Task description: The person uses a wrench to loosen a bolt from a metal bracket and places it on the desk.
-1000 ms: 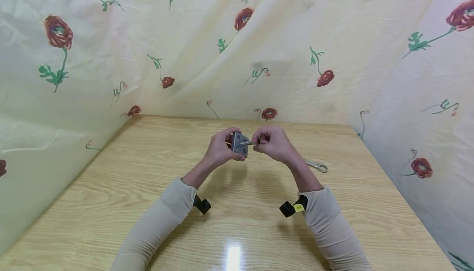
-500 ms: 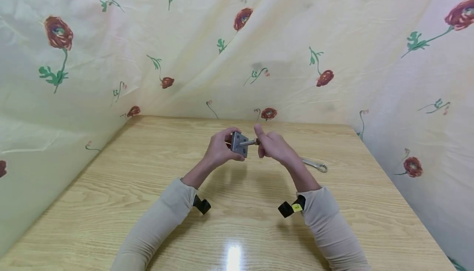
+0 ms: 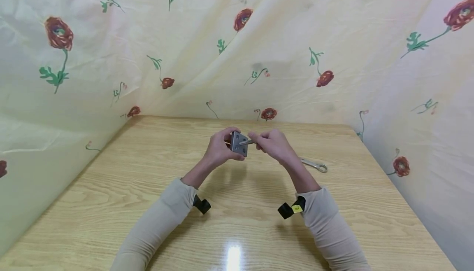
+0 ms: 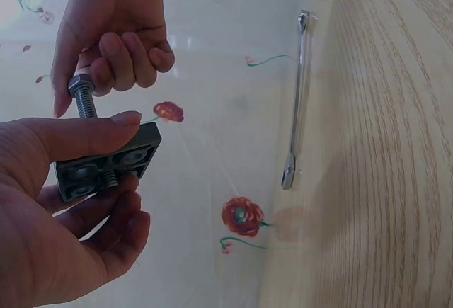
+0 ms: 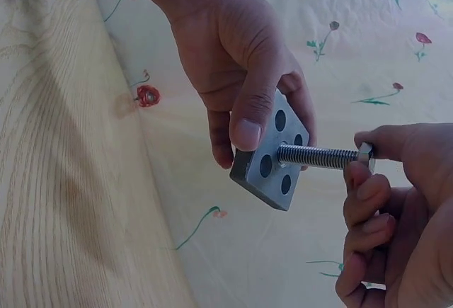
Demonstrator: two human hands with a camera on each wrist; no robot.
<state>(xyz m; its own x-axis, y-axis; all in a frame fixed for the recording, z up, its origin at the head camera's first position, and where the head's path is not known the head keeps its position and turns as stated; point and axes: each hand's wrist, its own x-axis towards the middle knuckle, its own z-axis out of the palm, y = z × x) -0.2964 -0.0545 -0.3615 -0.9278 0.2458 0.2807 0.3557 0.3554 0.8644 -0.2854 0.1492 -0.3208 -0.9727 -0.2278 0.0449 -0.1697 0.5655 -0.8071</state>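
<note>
My left hand (image 3: 218, 147) grips a grey metal plate (image 3: 240, 150) by its edges, thumb on one side and fingers on the other. Round holes surround the middle of the plate, seen clearly in the right wrist view. A threaded hex bolt (image 5: 318, 156) stands in the central hole. Its tip (image 4: 110, 178) shows on the plate's recessed underside in the left wrist view. With thumb and index finger, my right hand (image 3: 274, 144) pinches the hex head (image 5: 365, 155), the other fingers curled in. Much of the bolt's shank is exposed between head and plate.
A combination wrench (image 3: 314, 164) lies on the wooden table (image 3: 111, 205), right of and beyond the right forearm. Flower-printed cloth (image 3: 207, 57) hangs behind the table and along both sides. Both wrists wear black camera mounts (image 3: 202, 204).
The right hand first held the bolt head, then had its thumb raised off it, and now its thumb has come down leftward onto the head. The left hand and plate stay nearly still.
</note>
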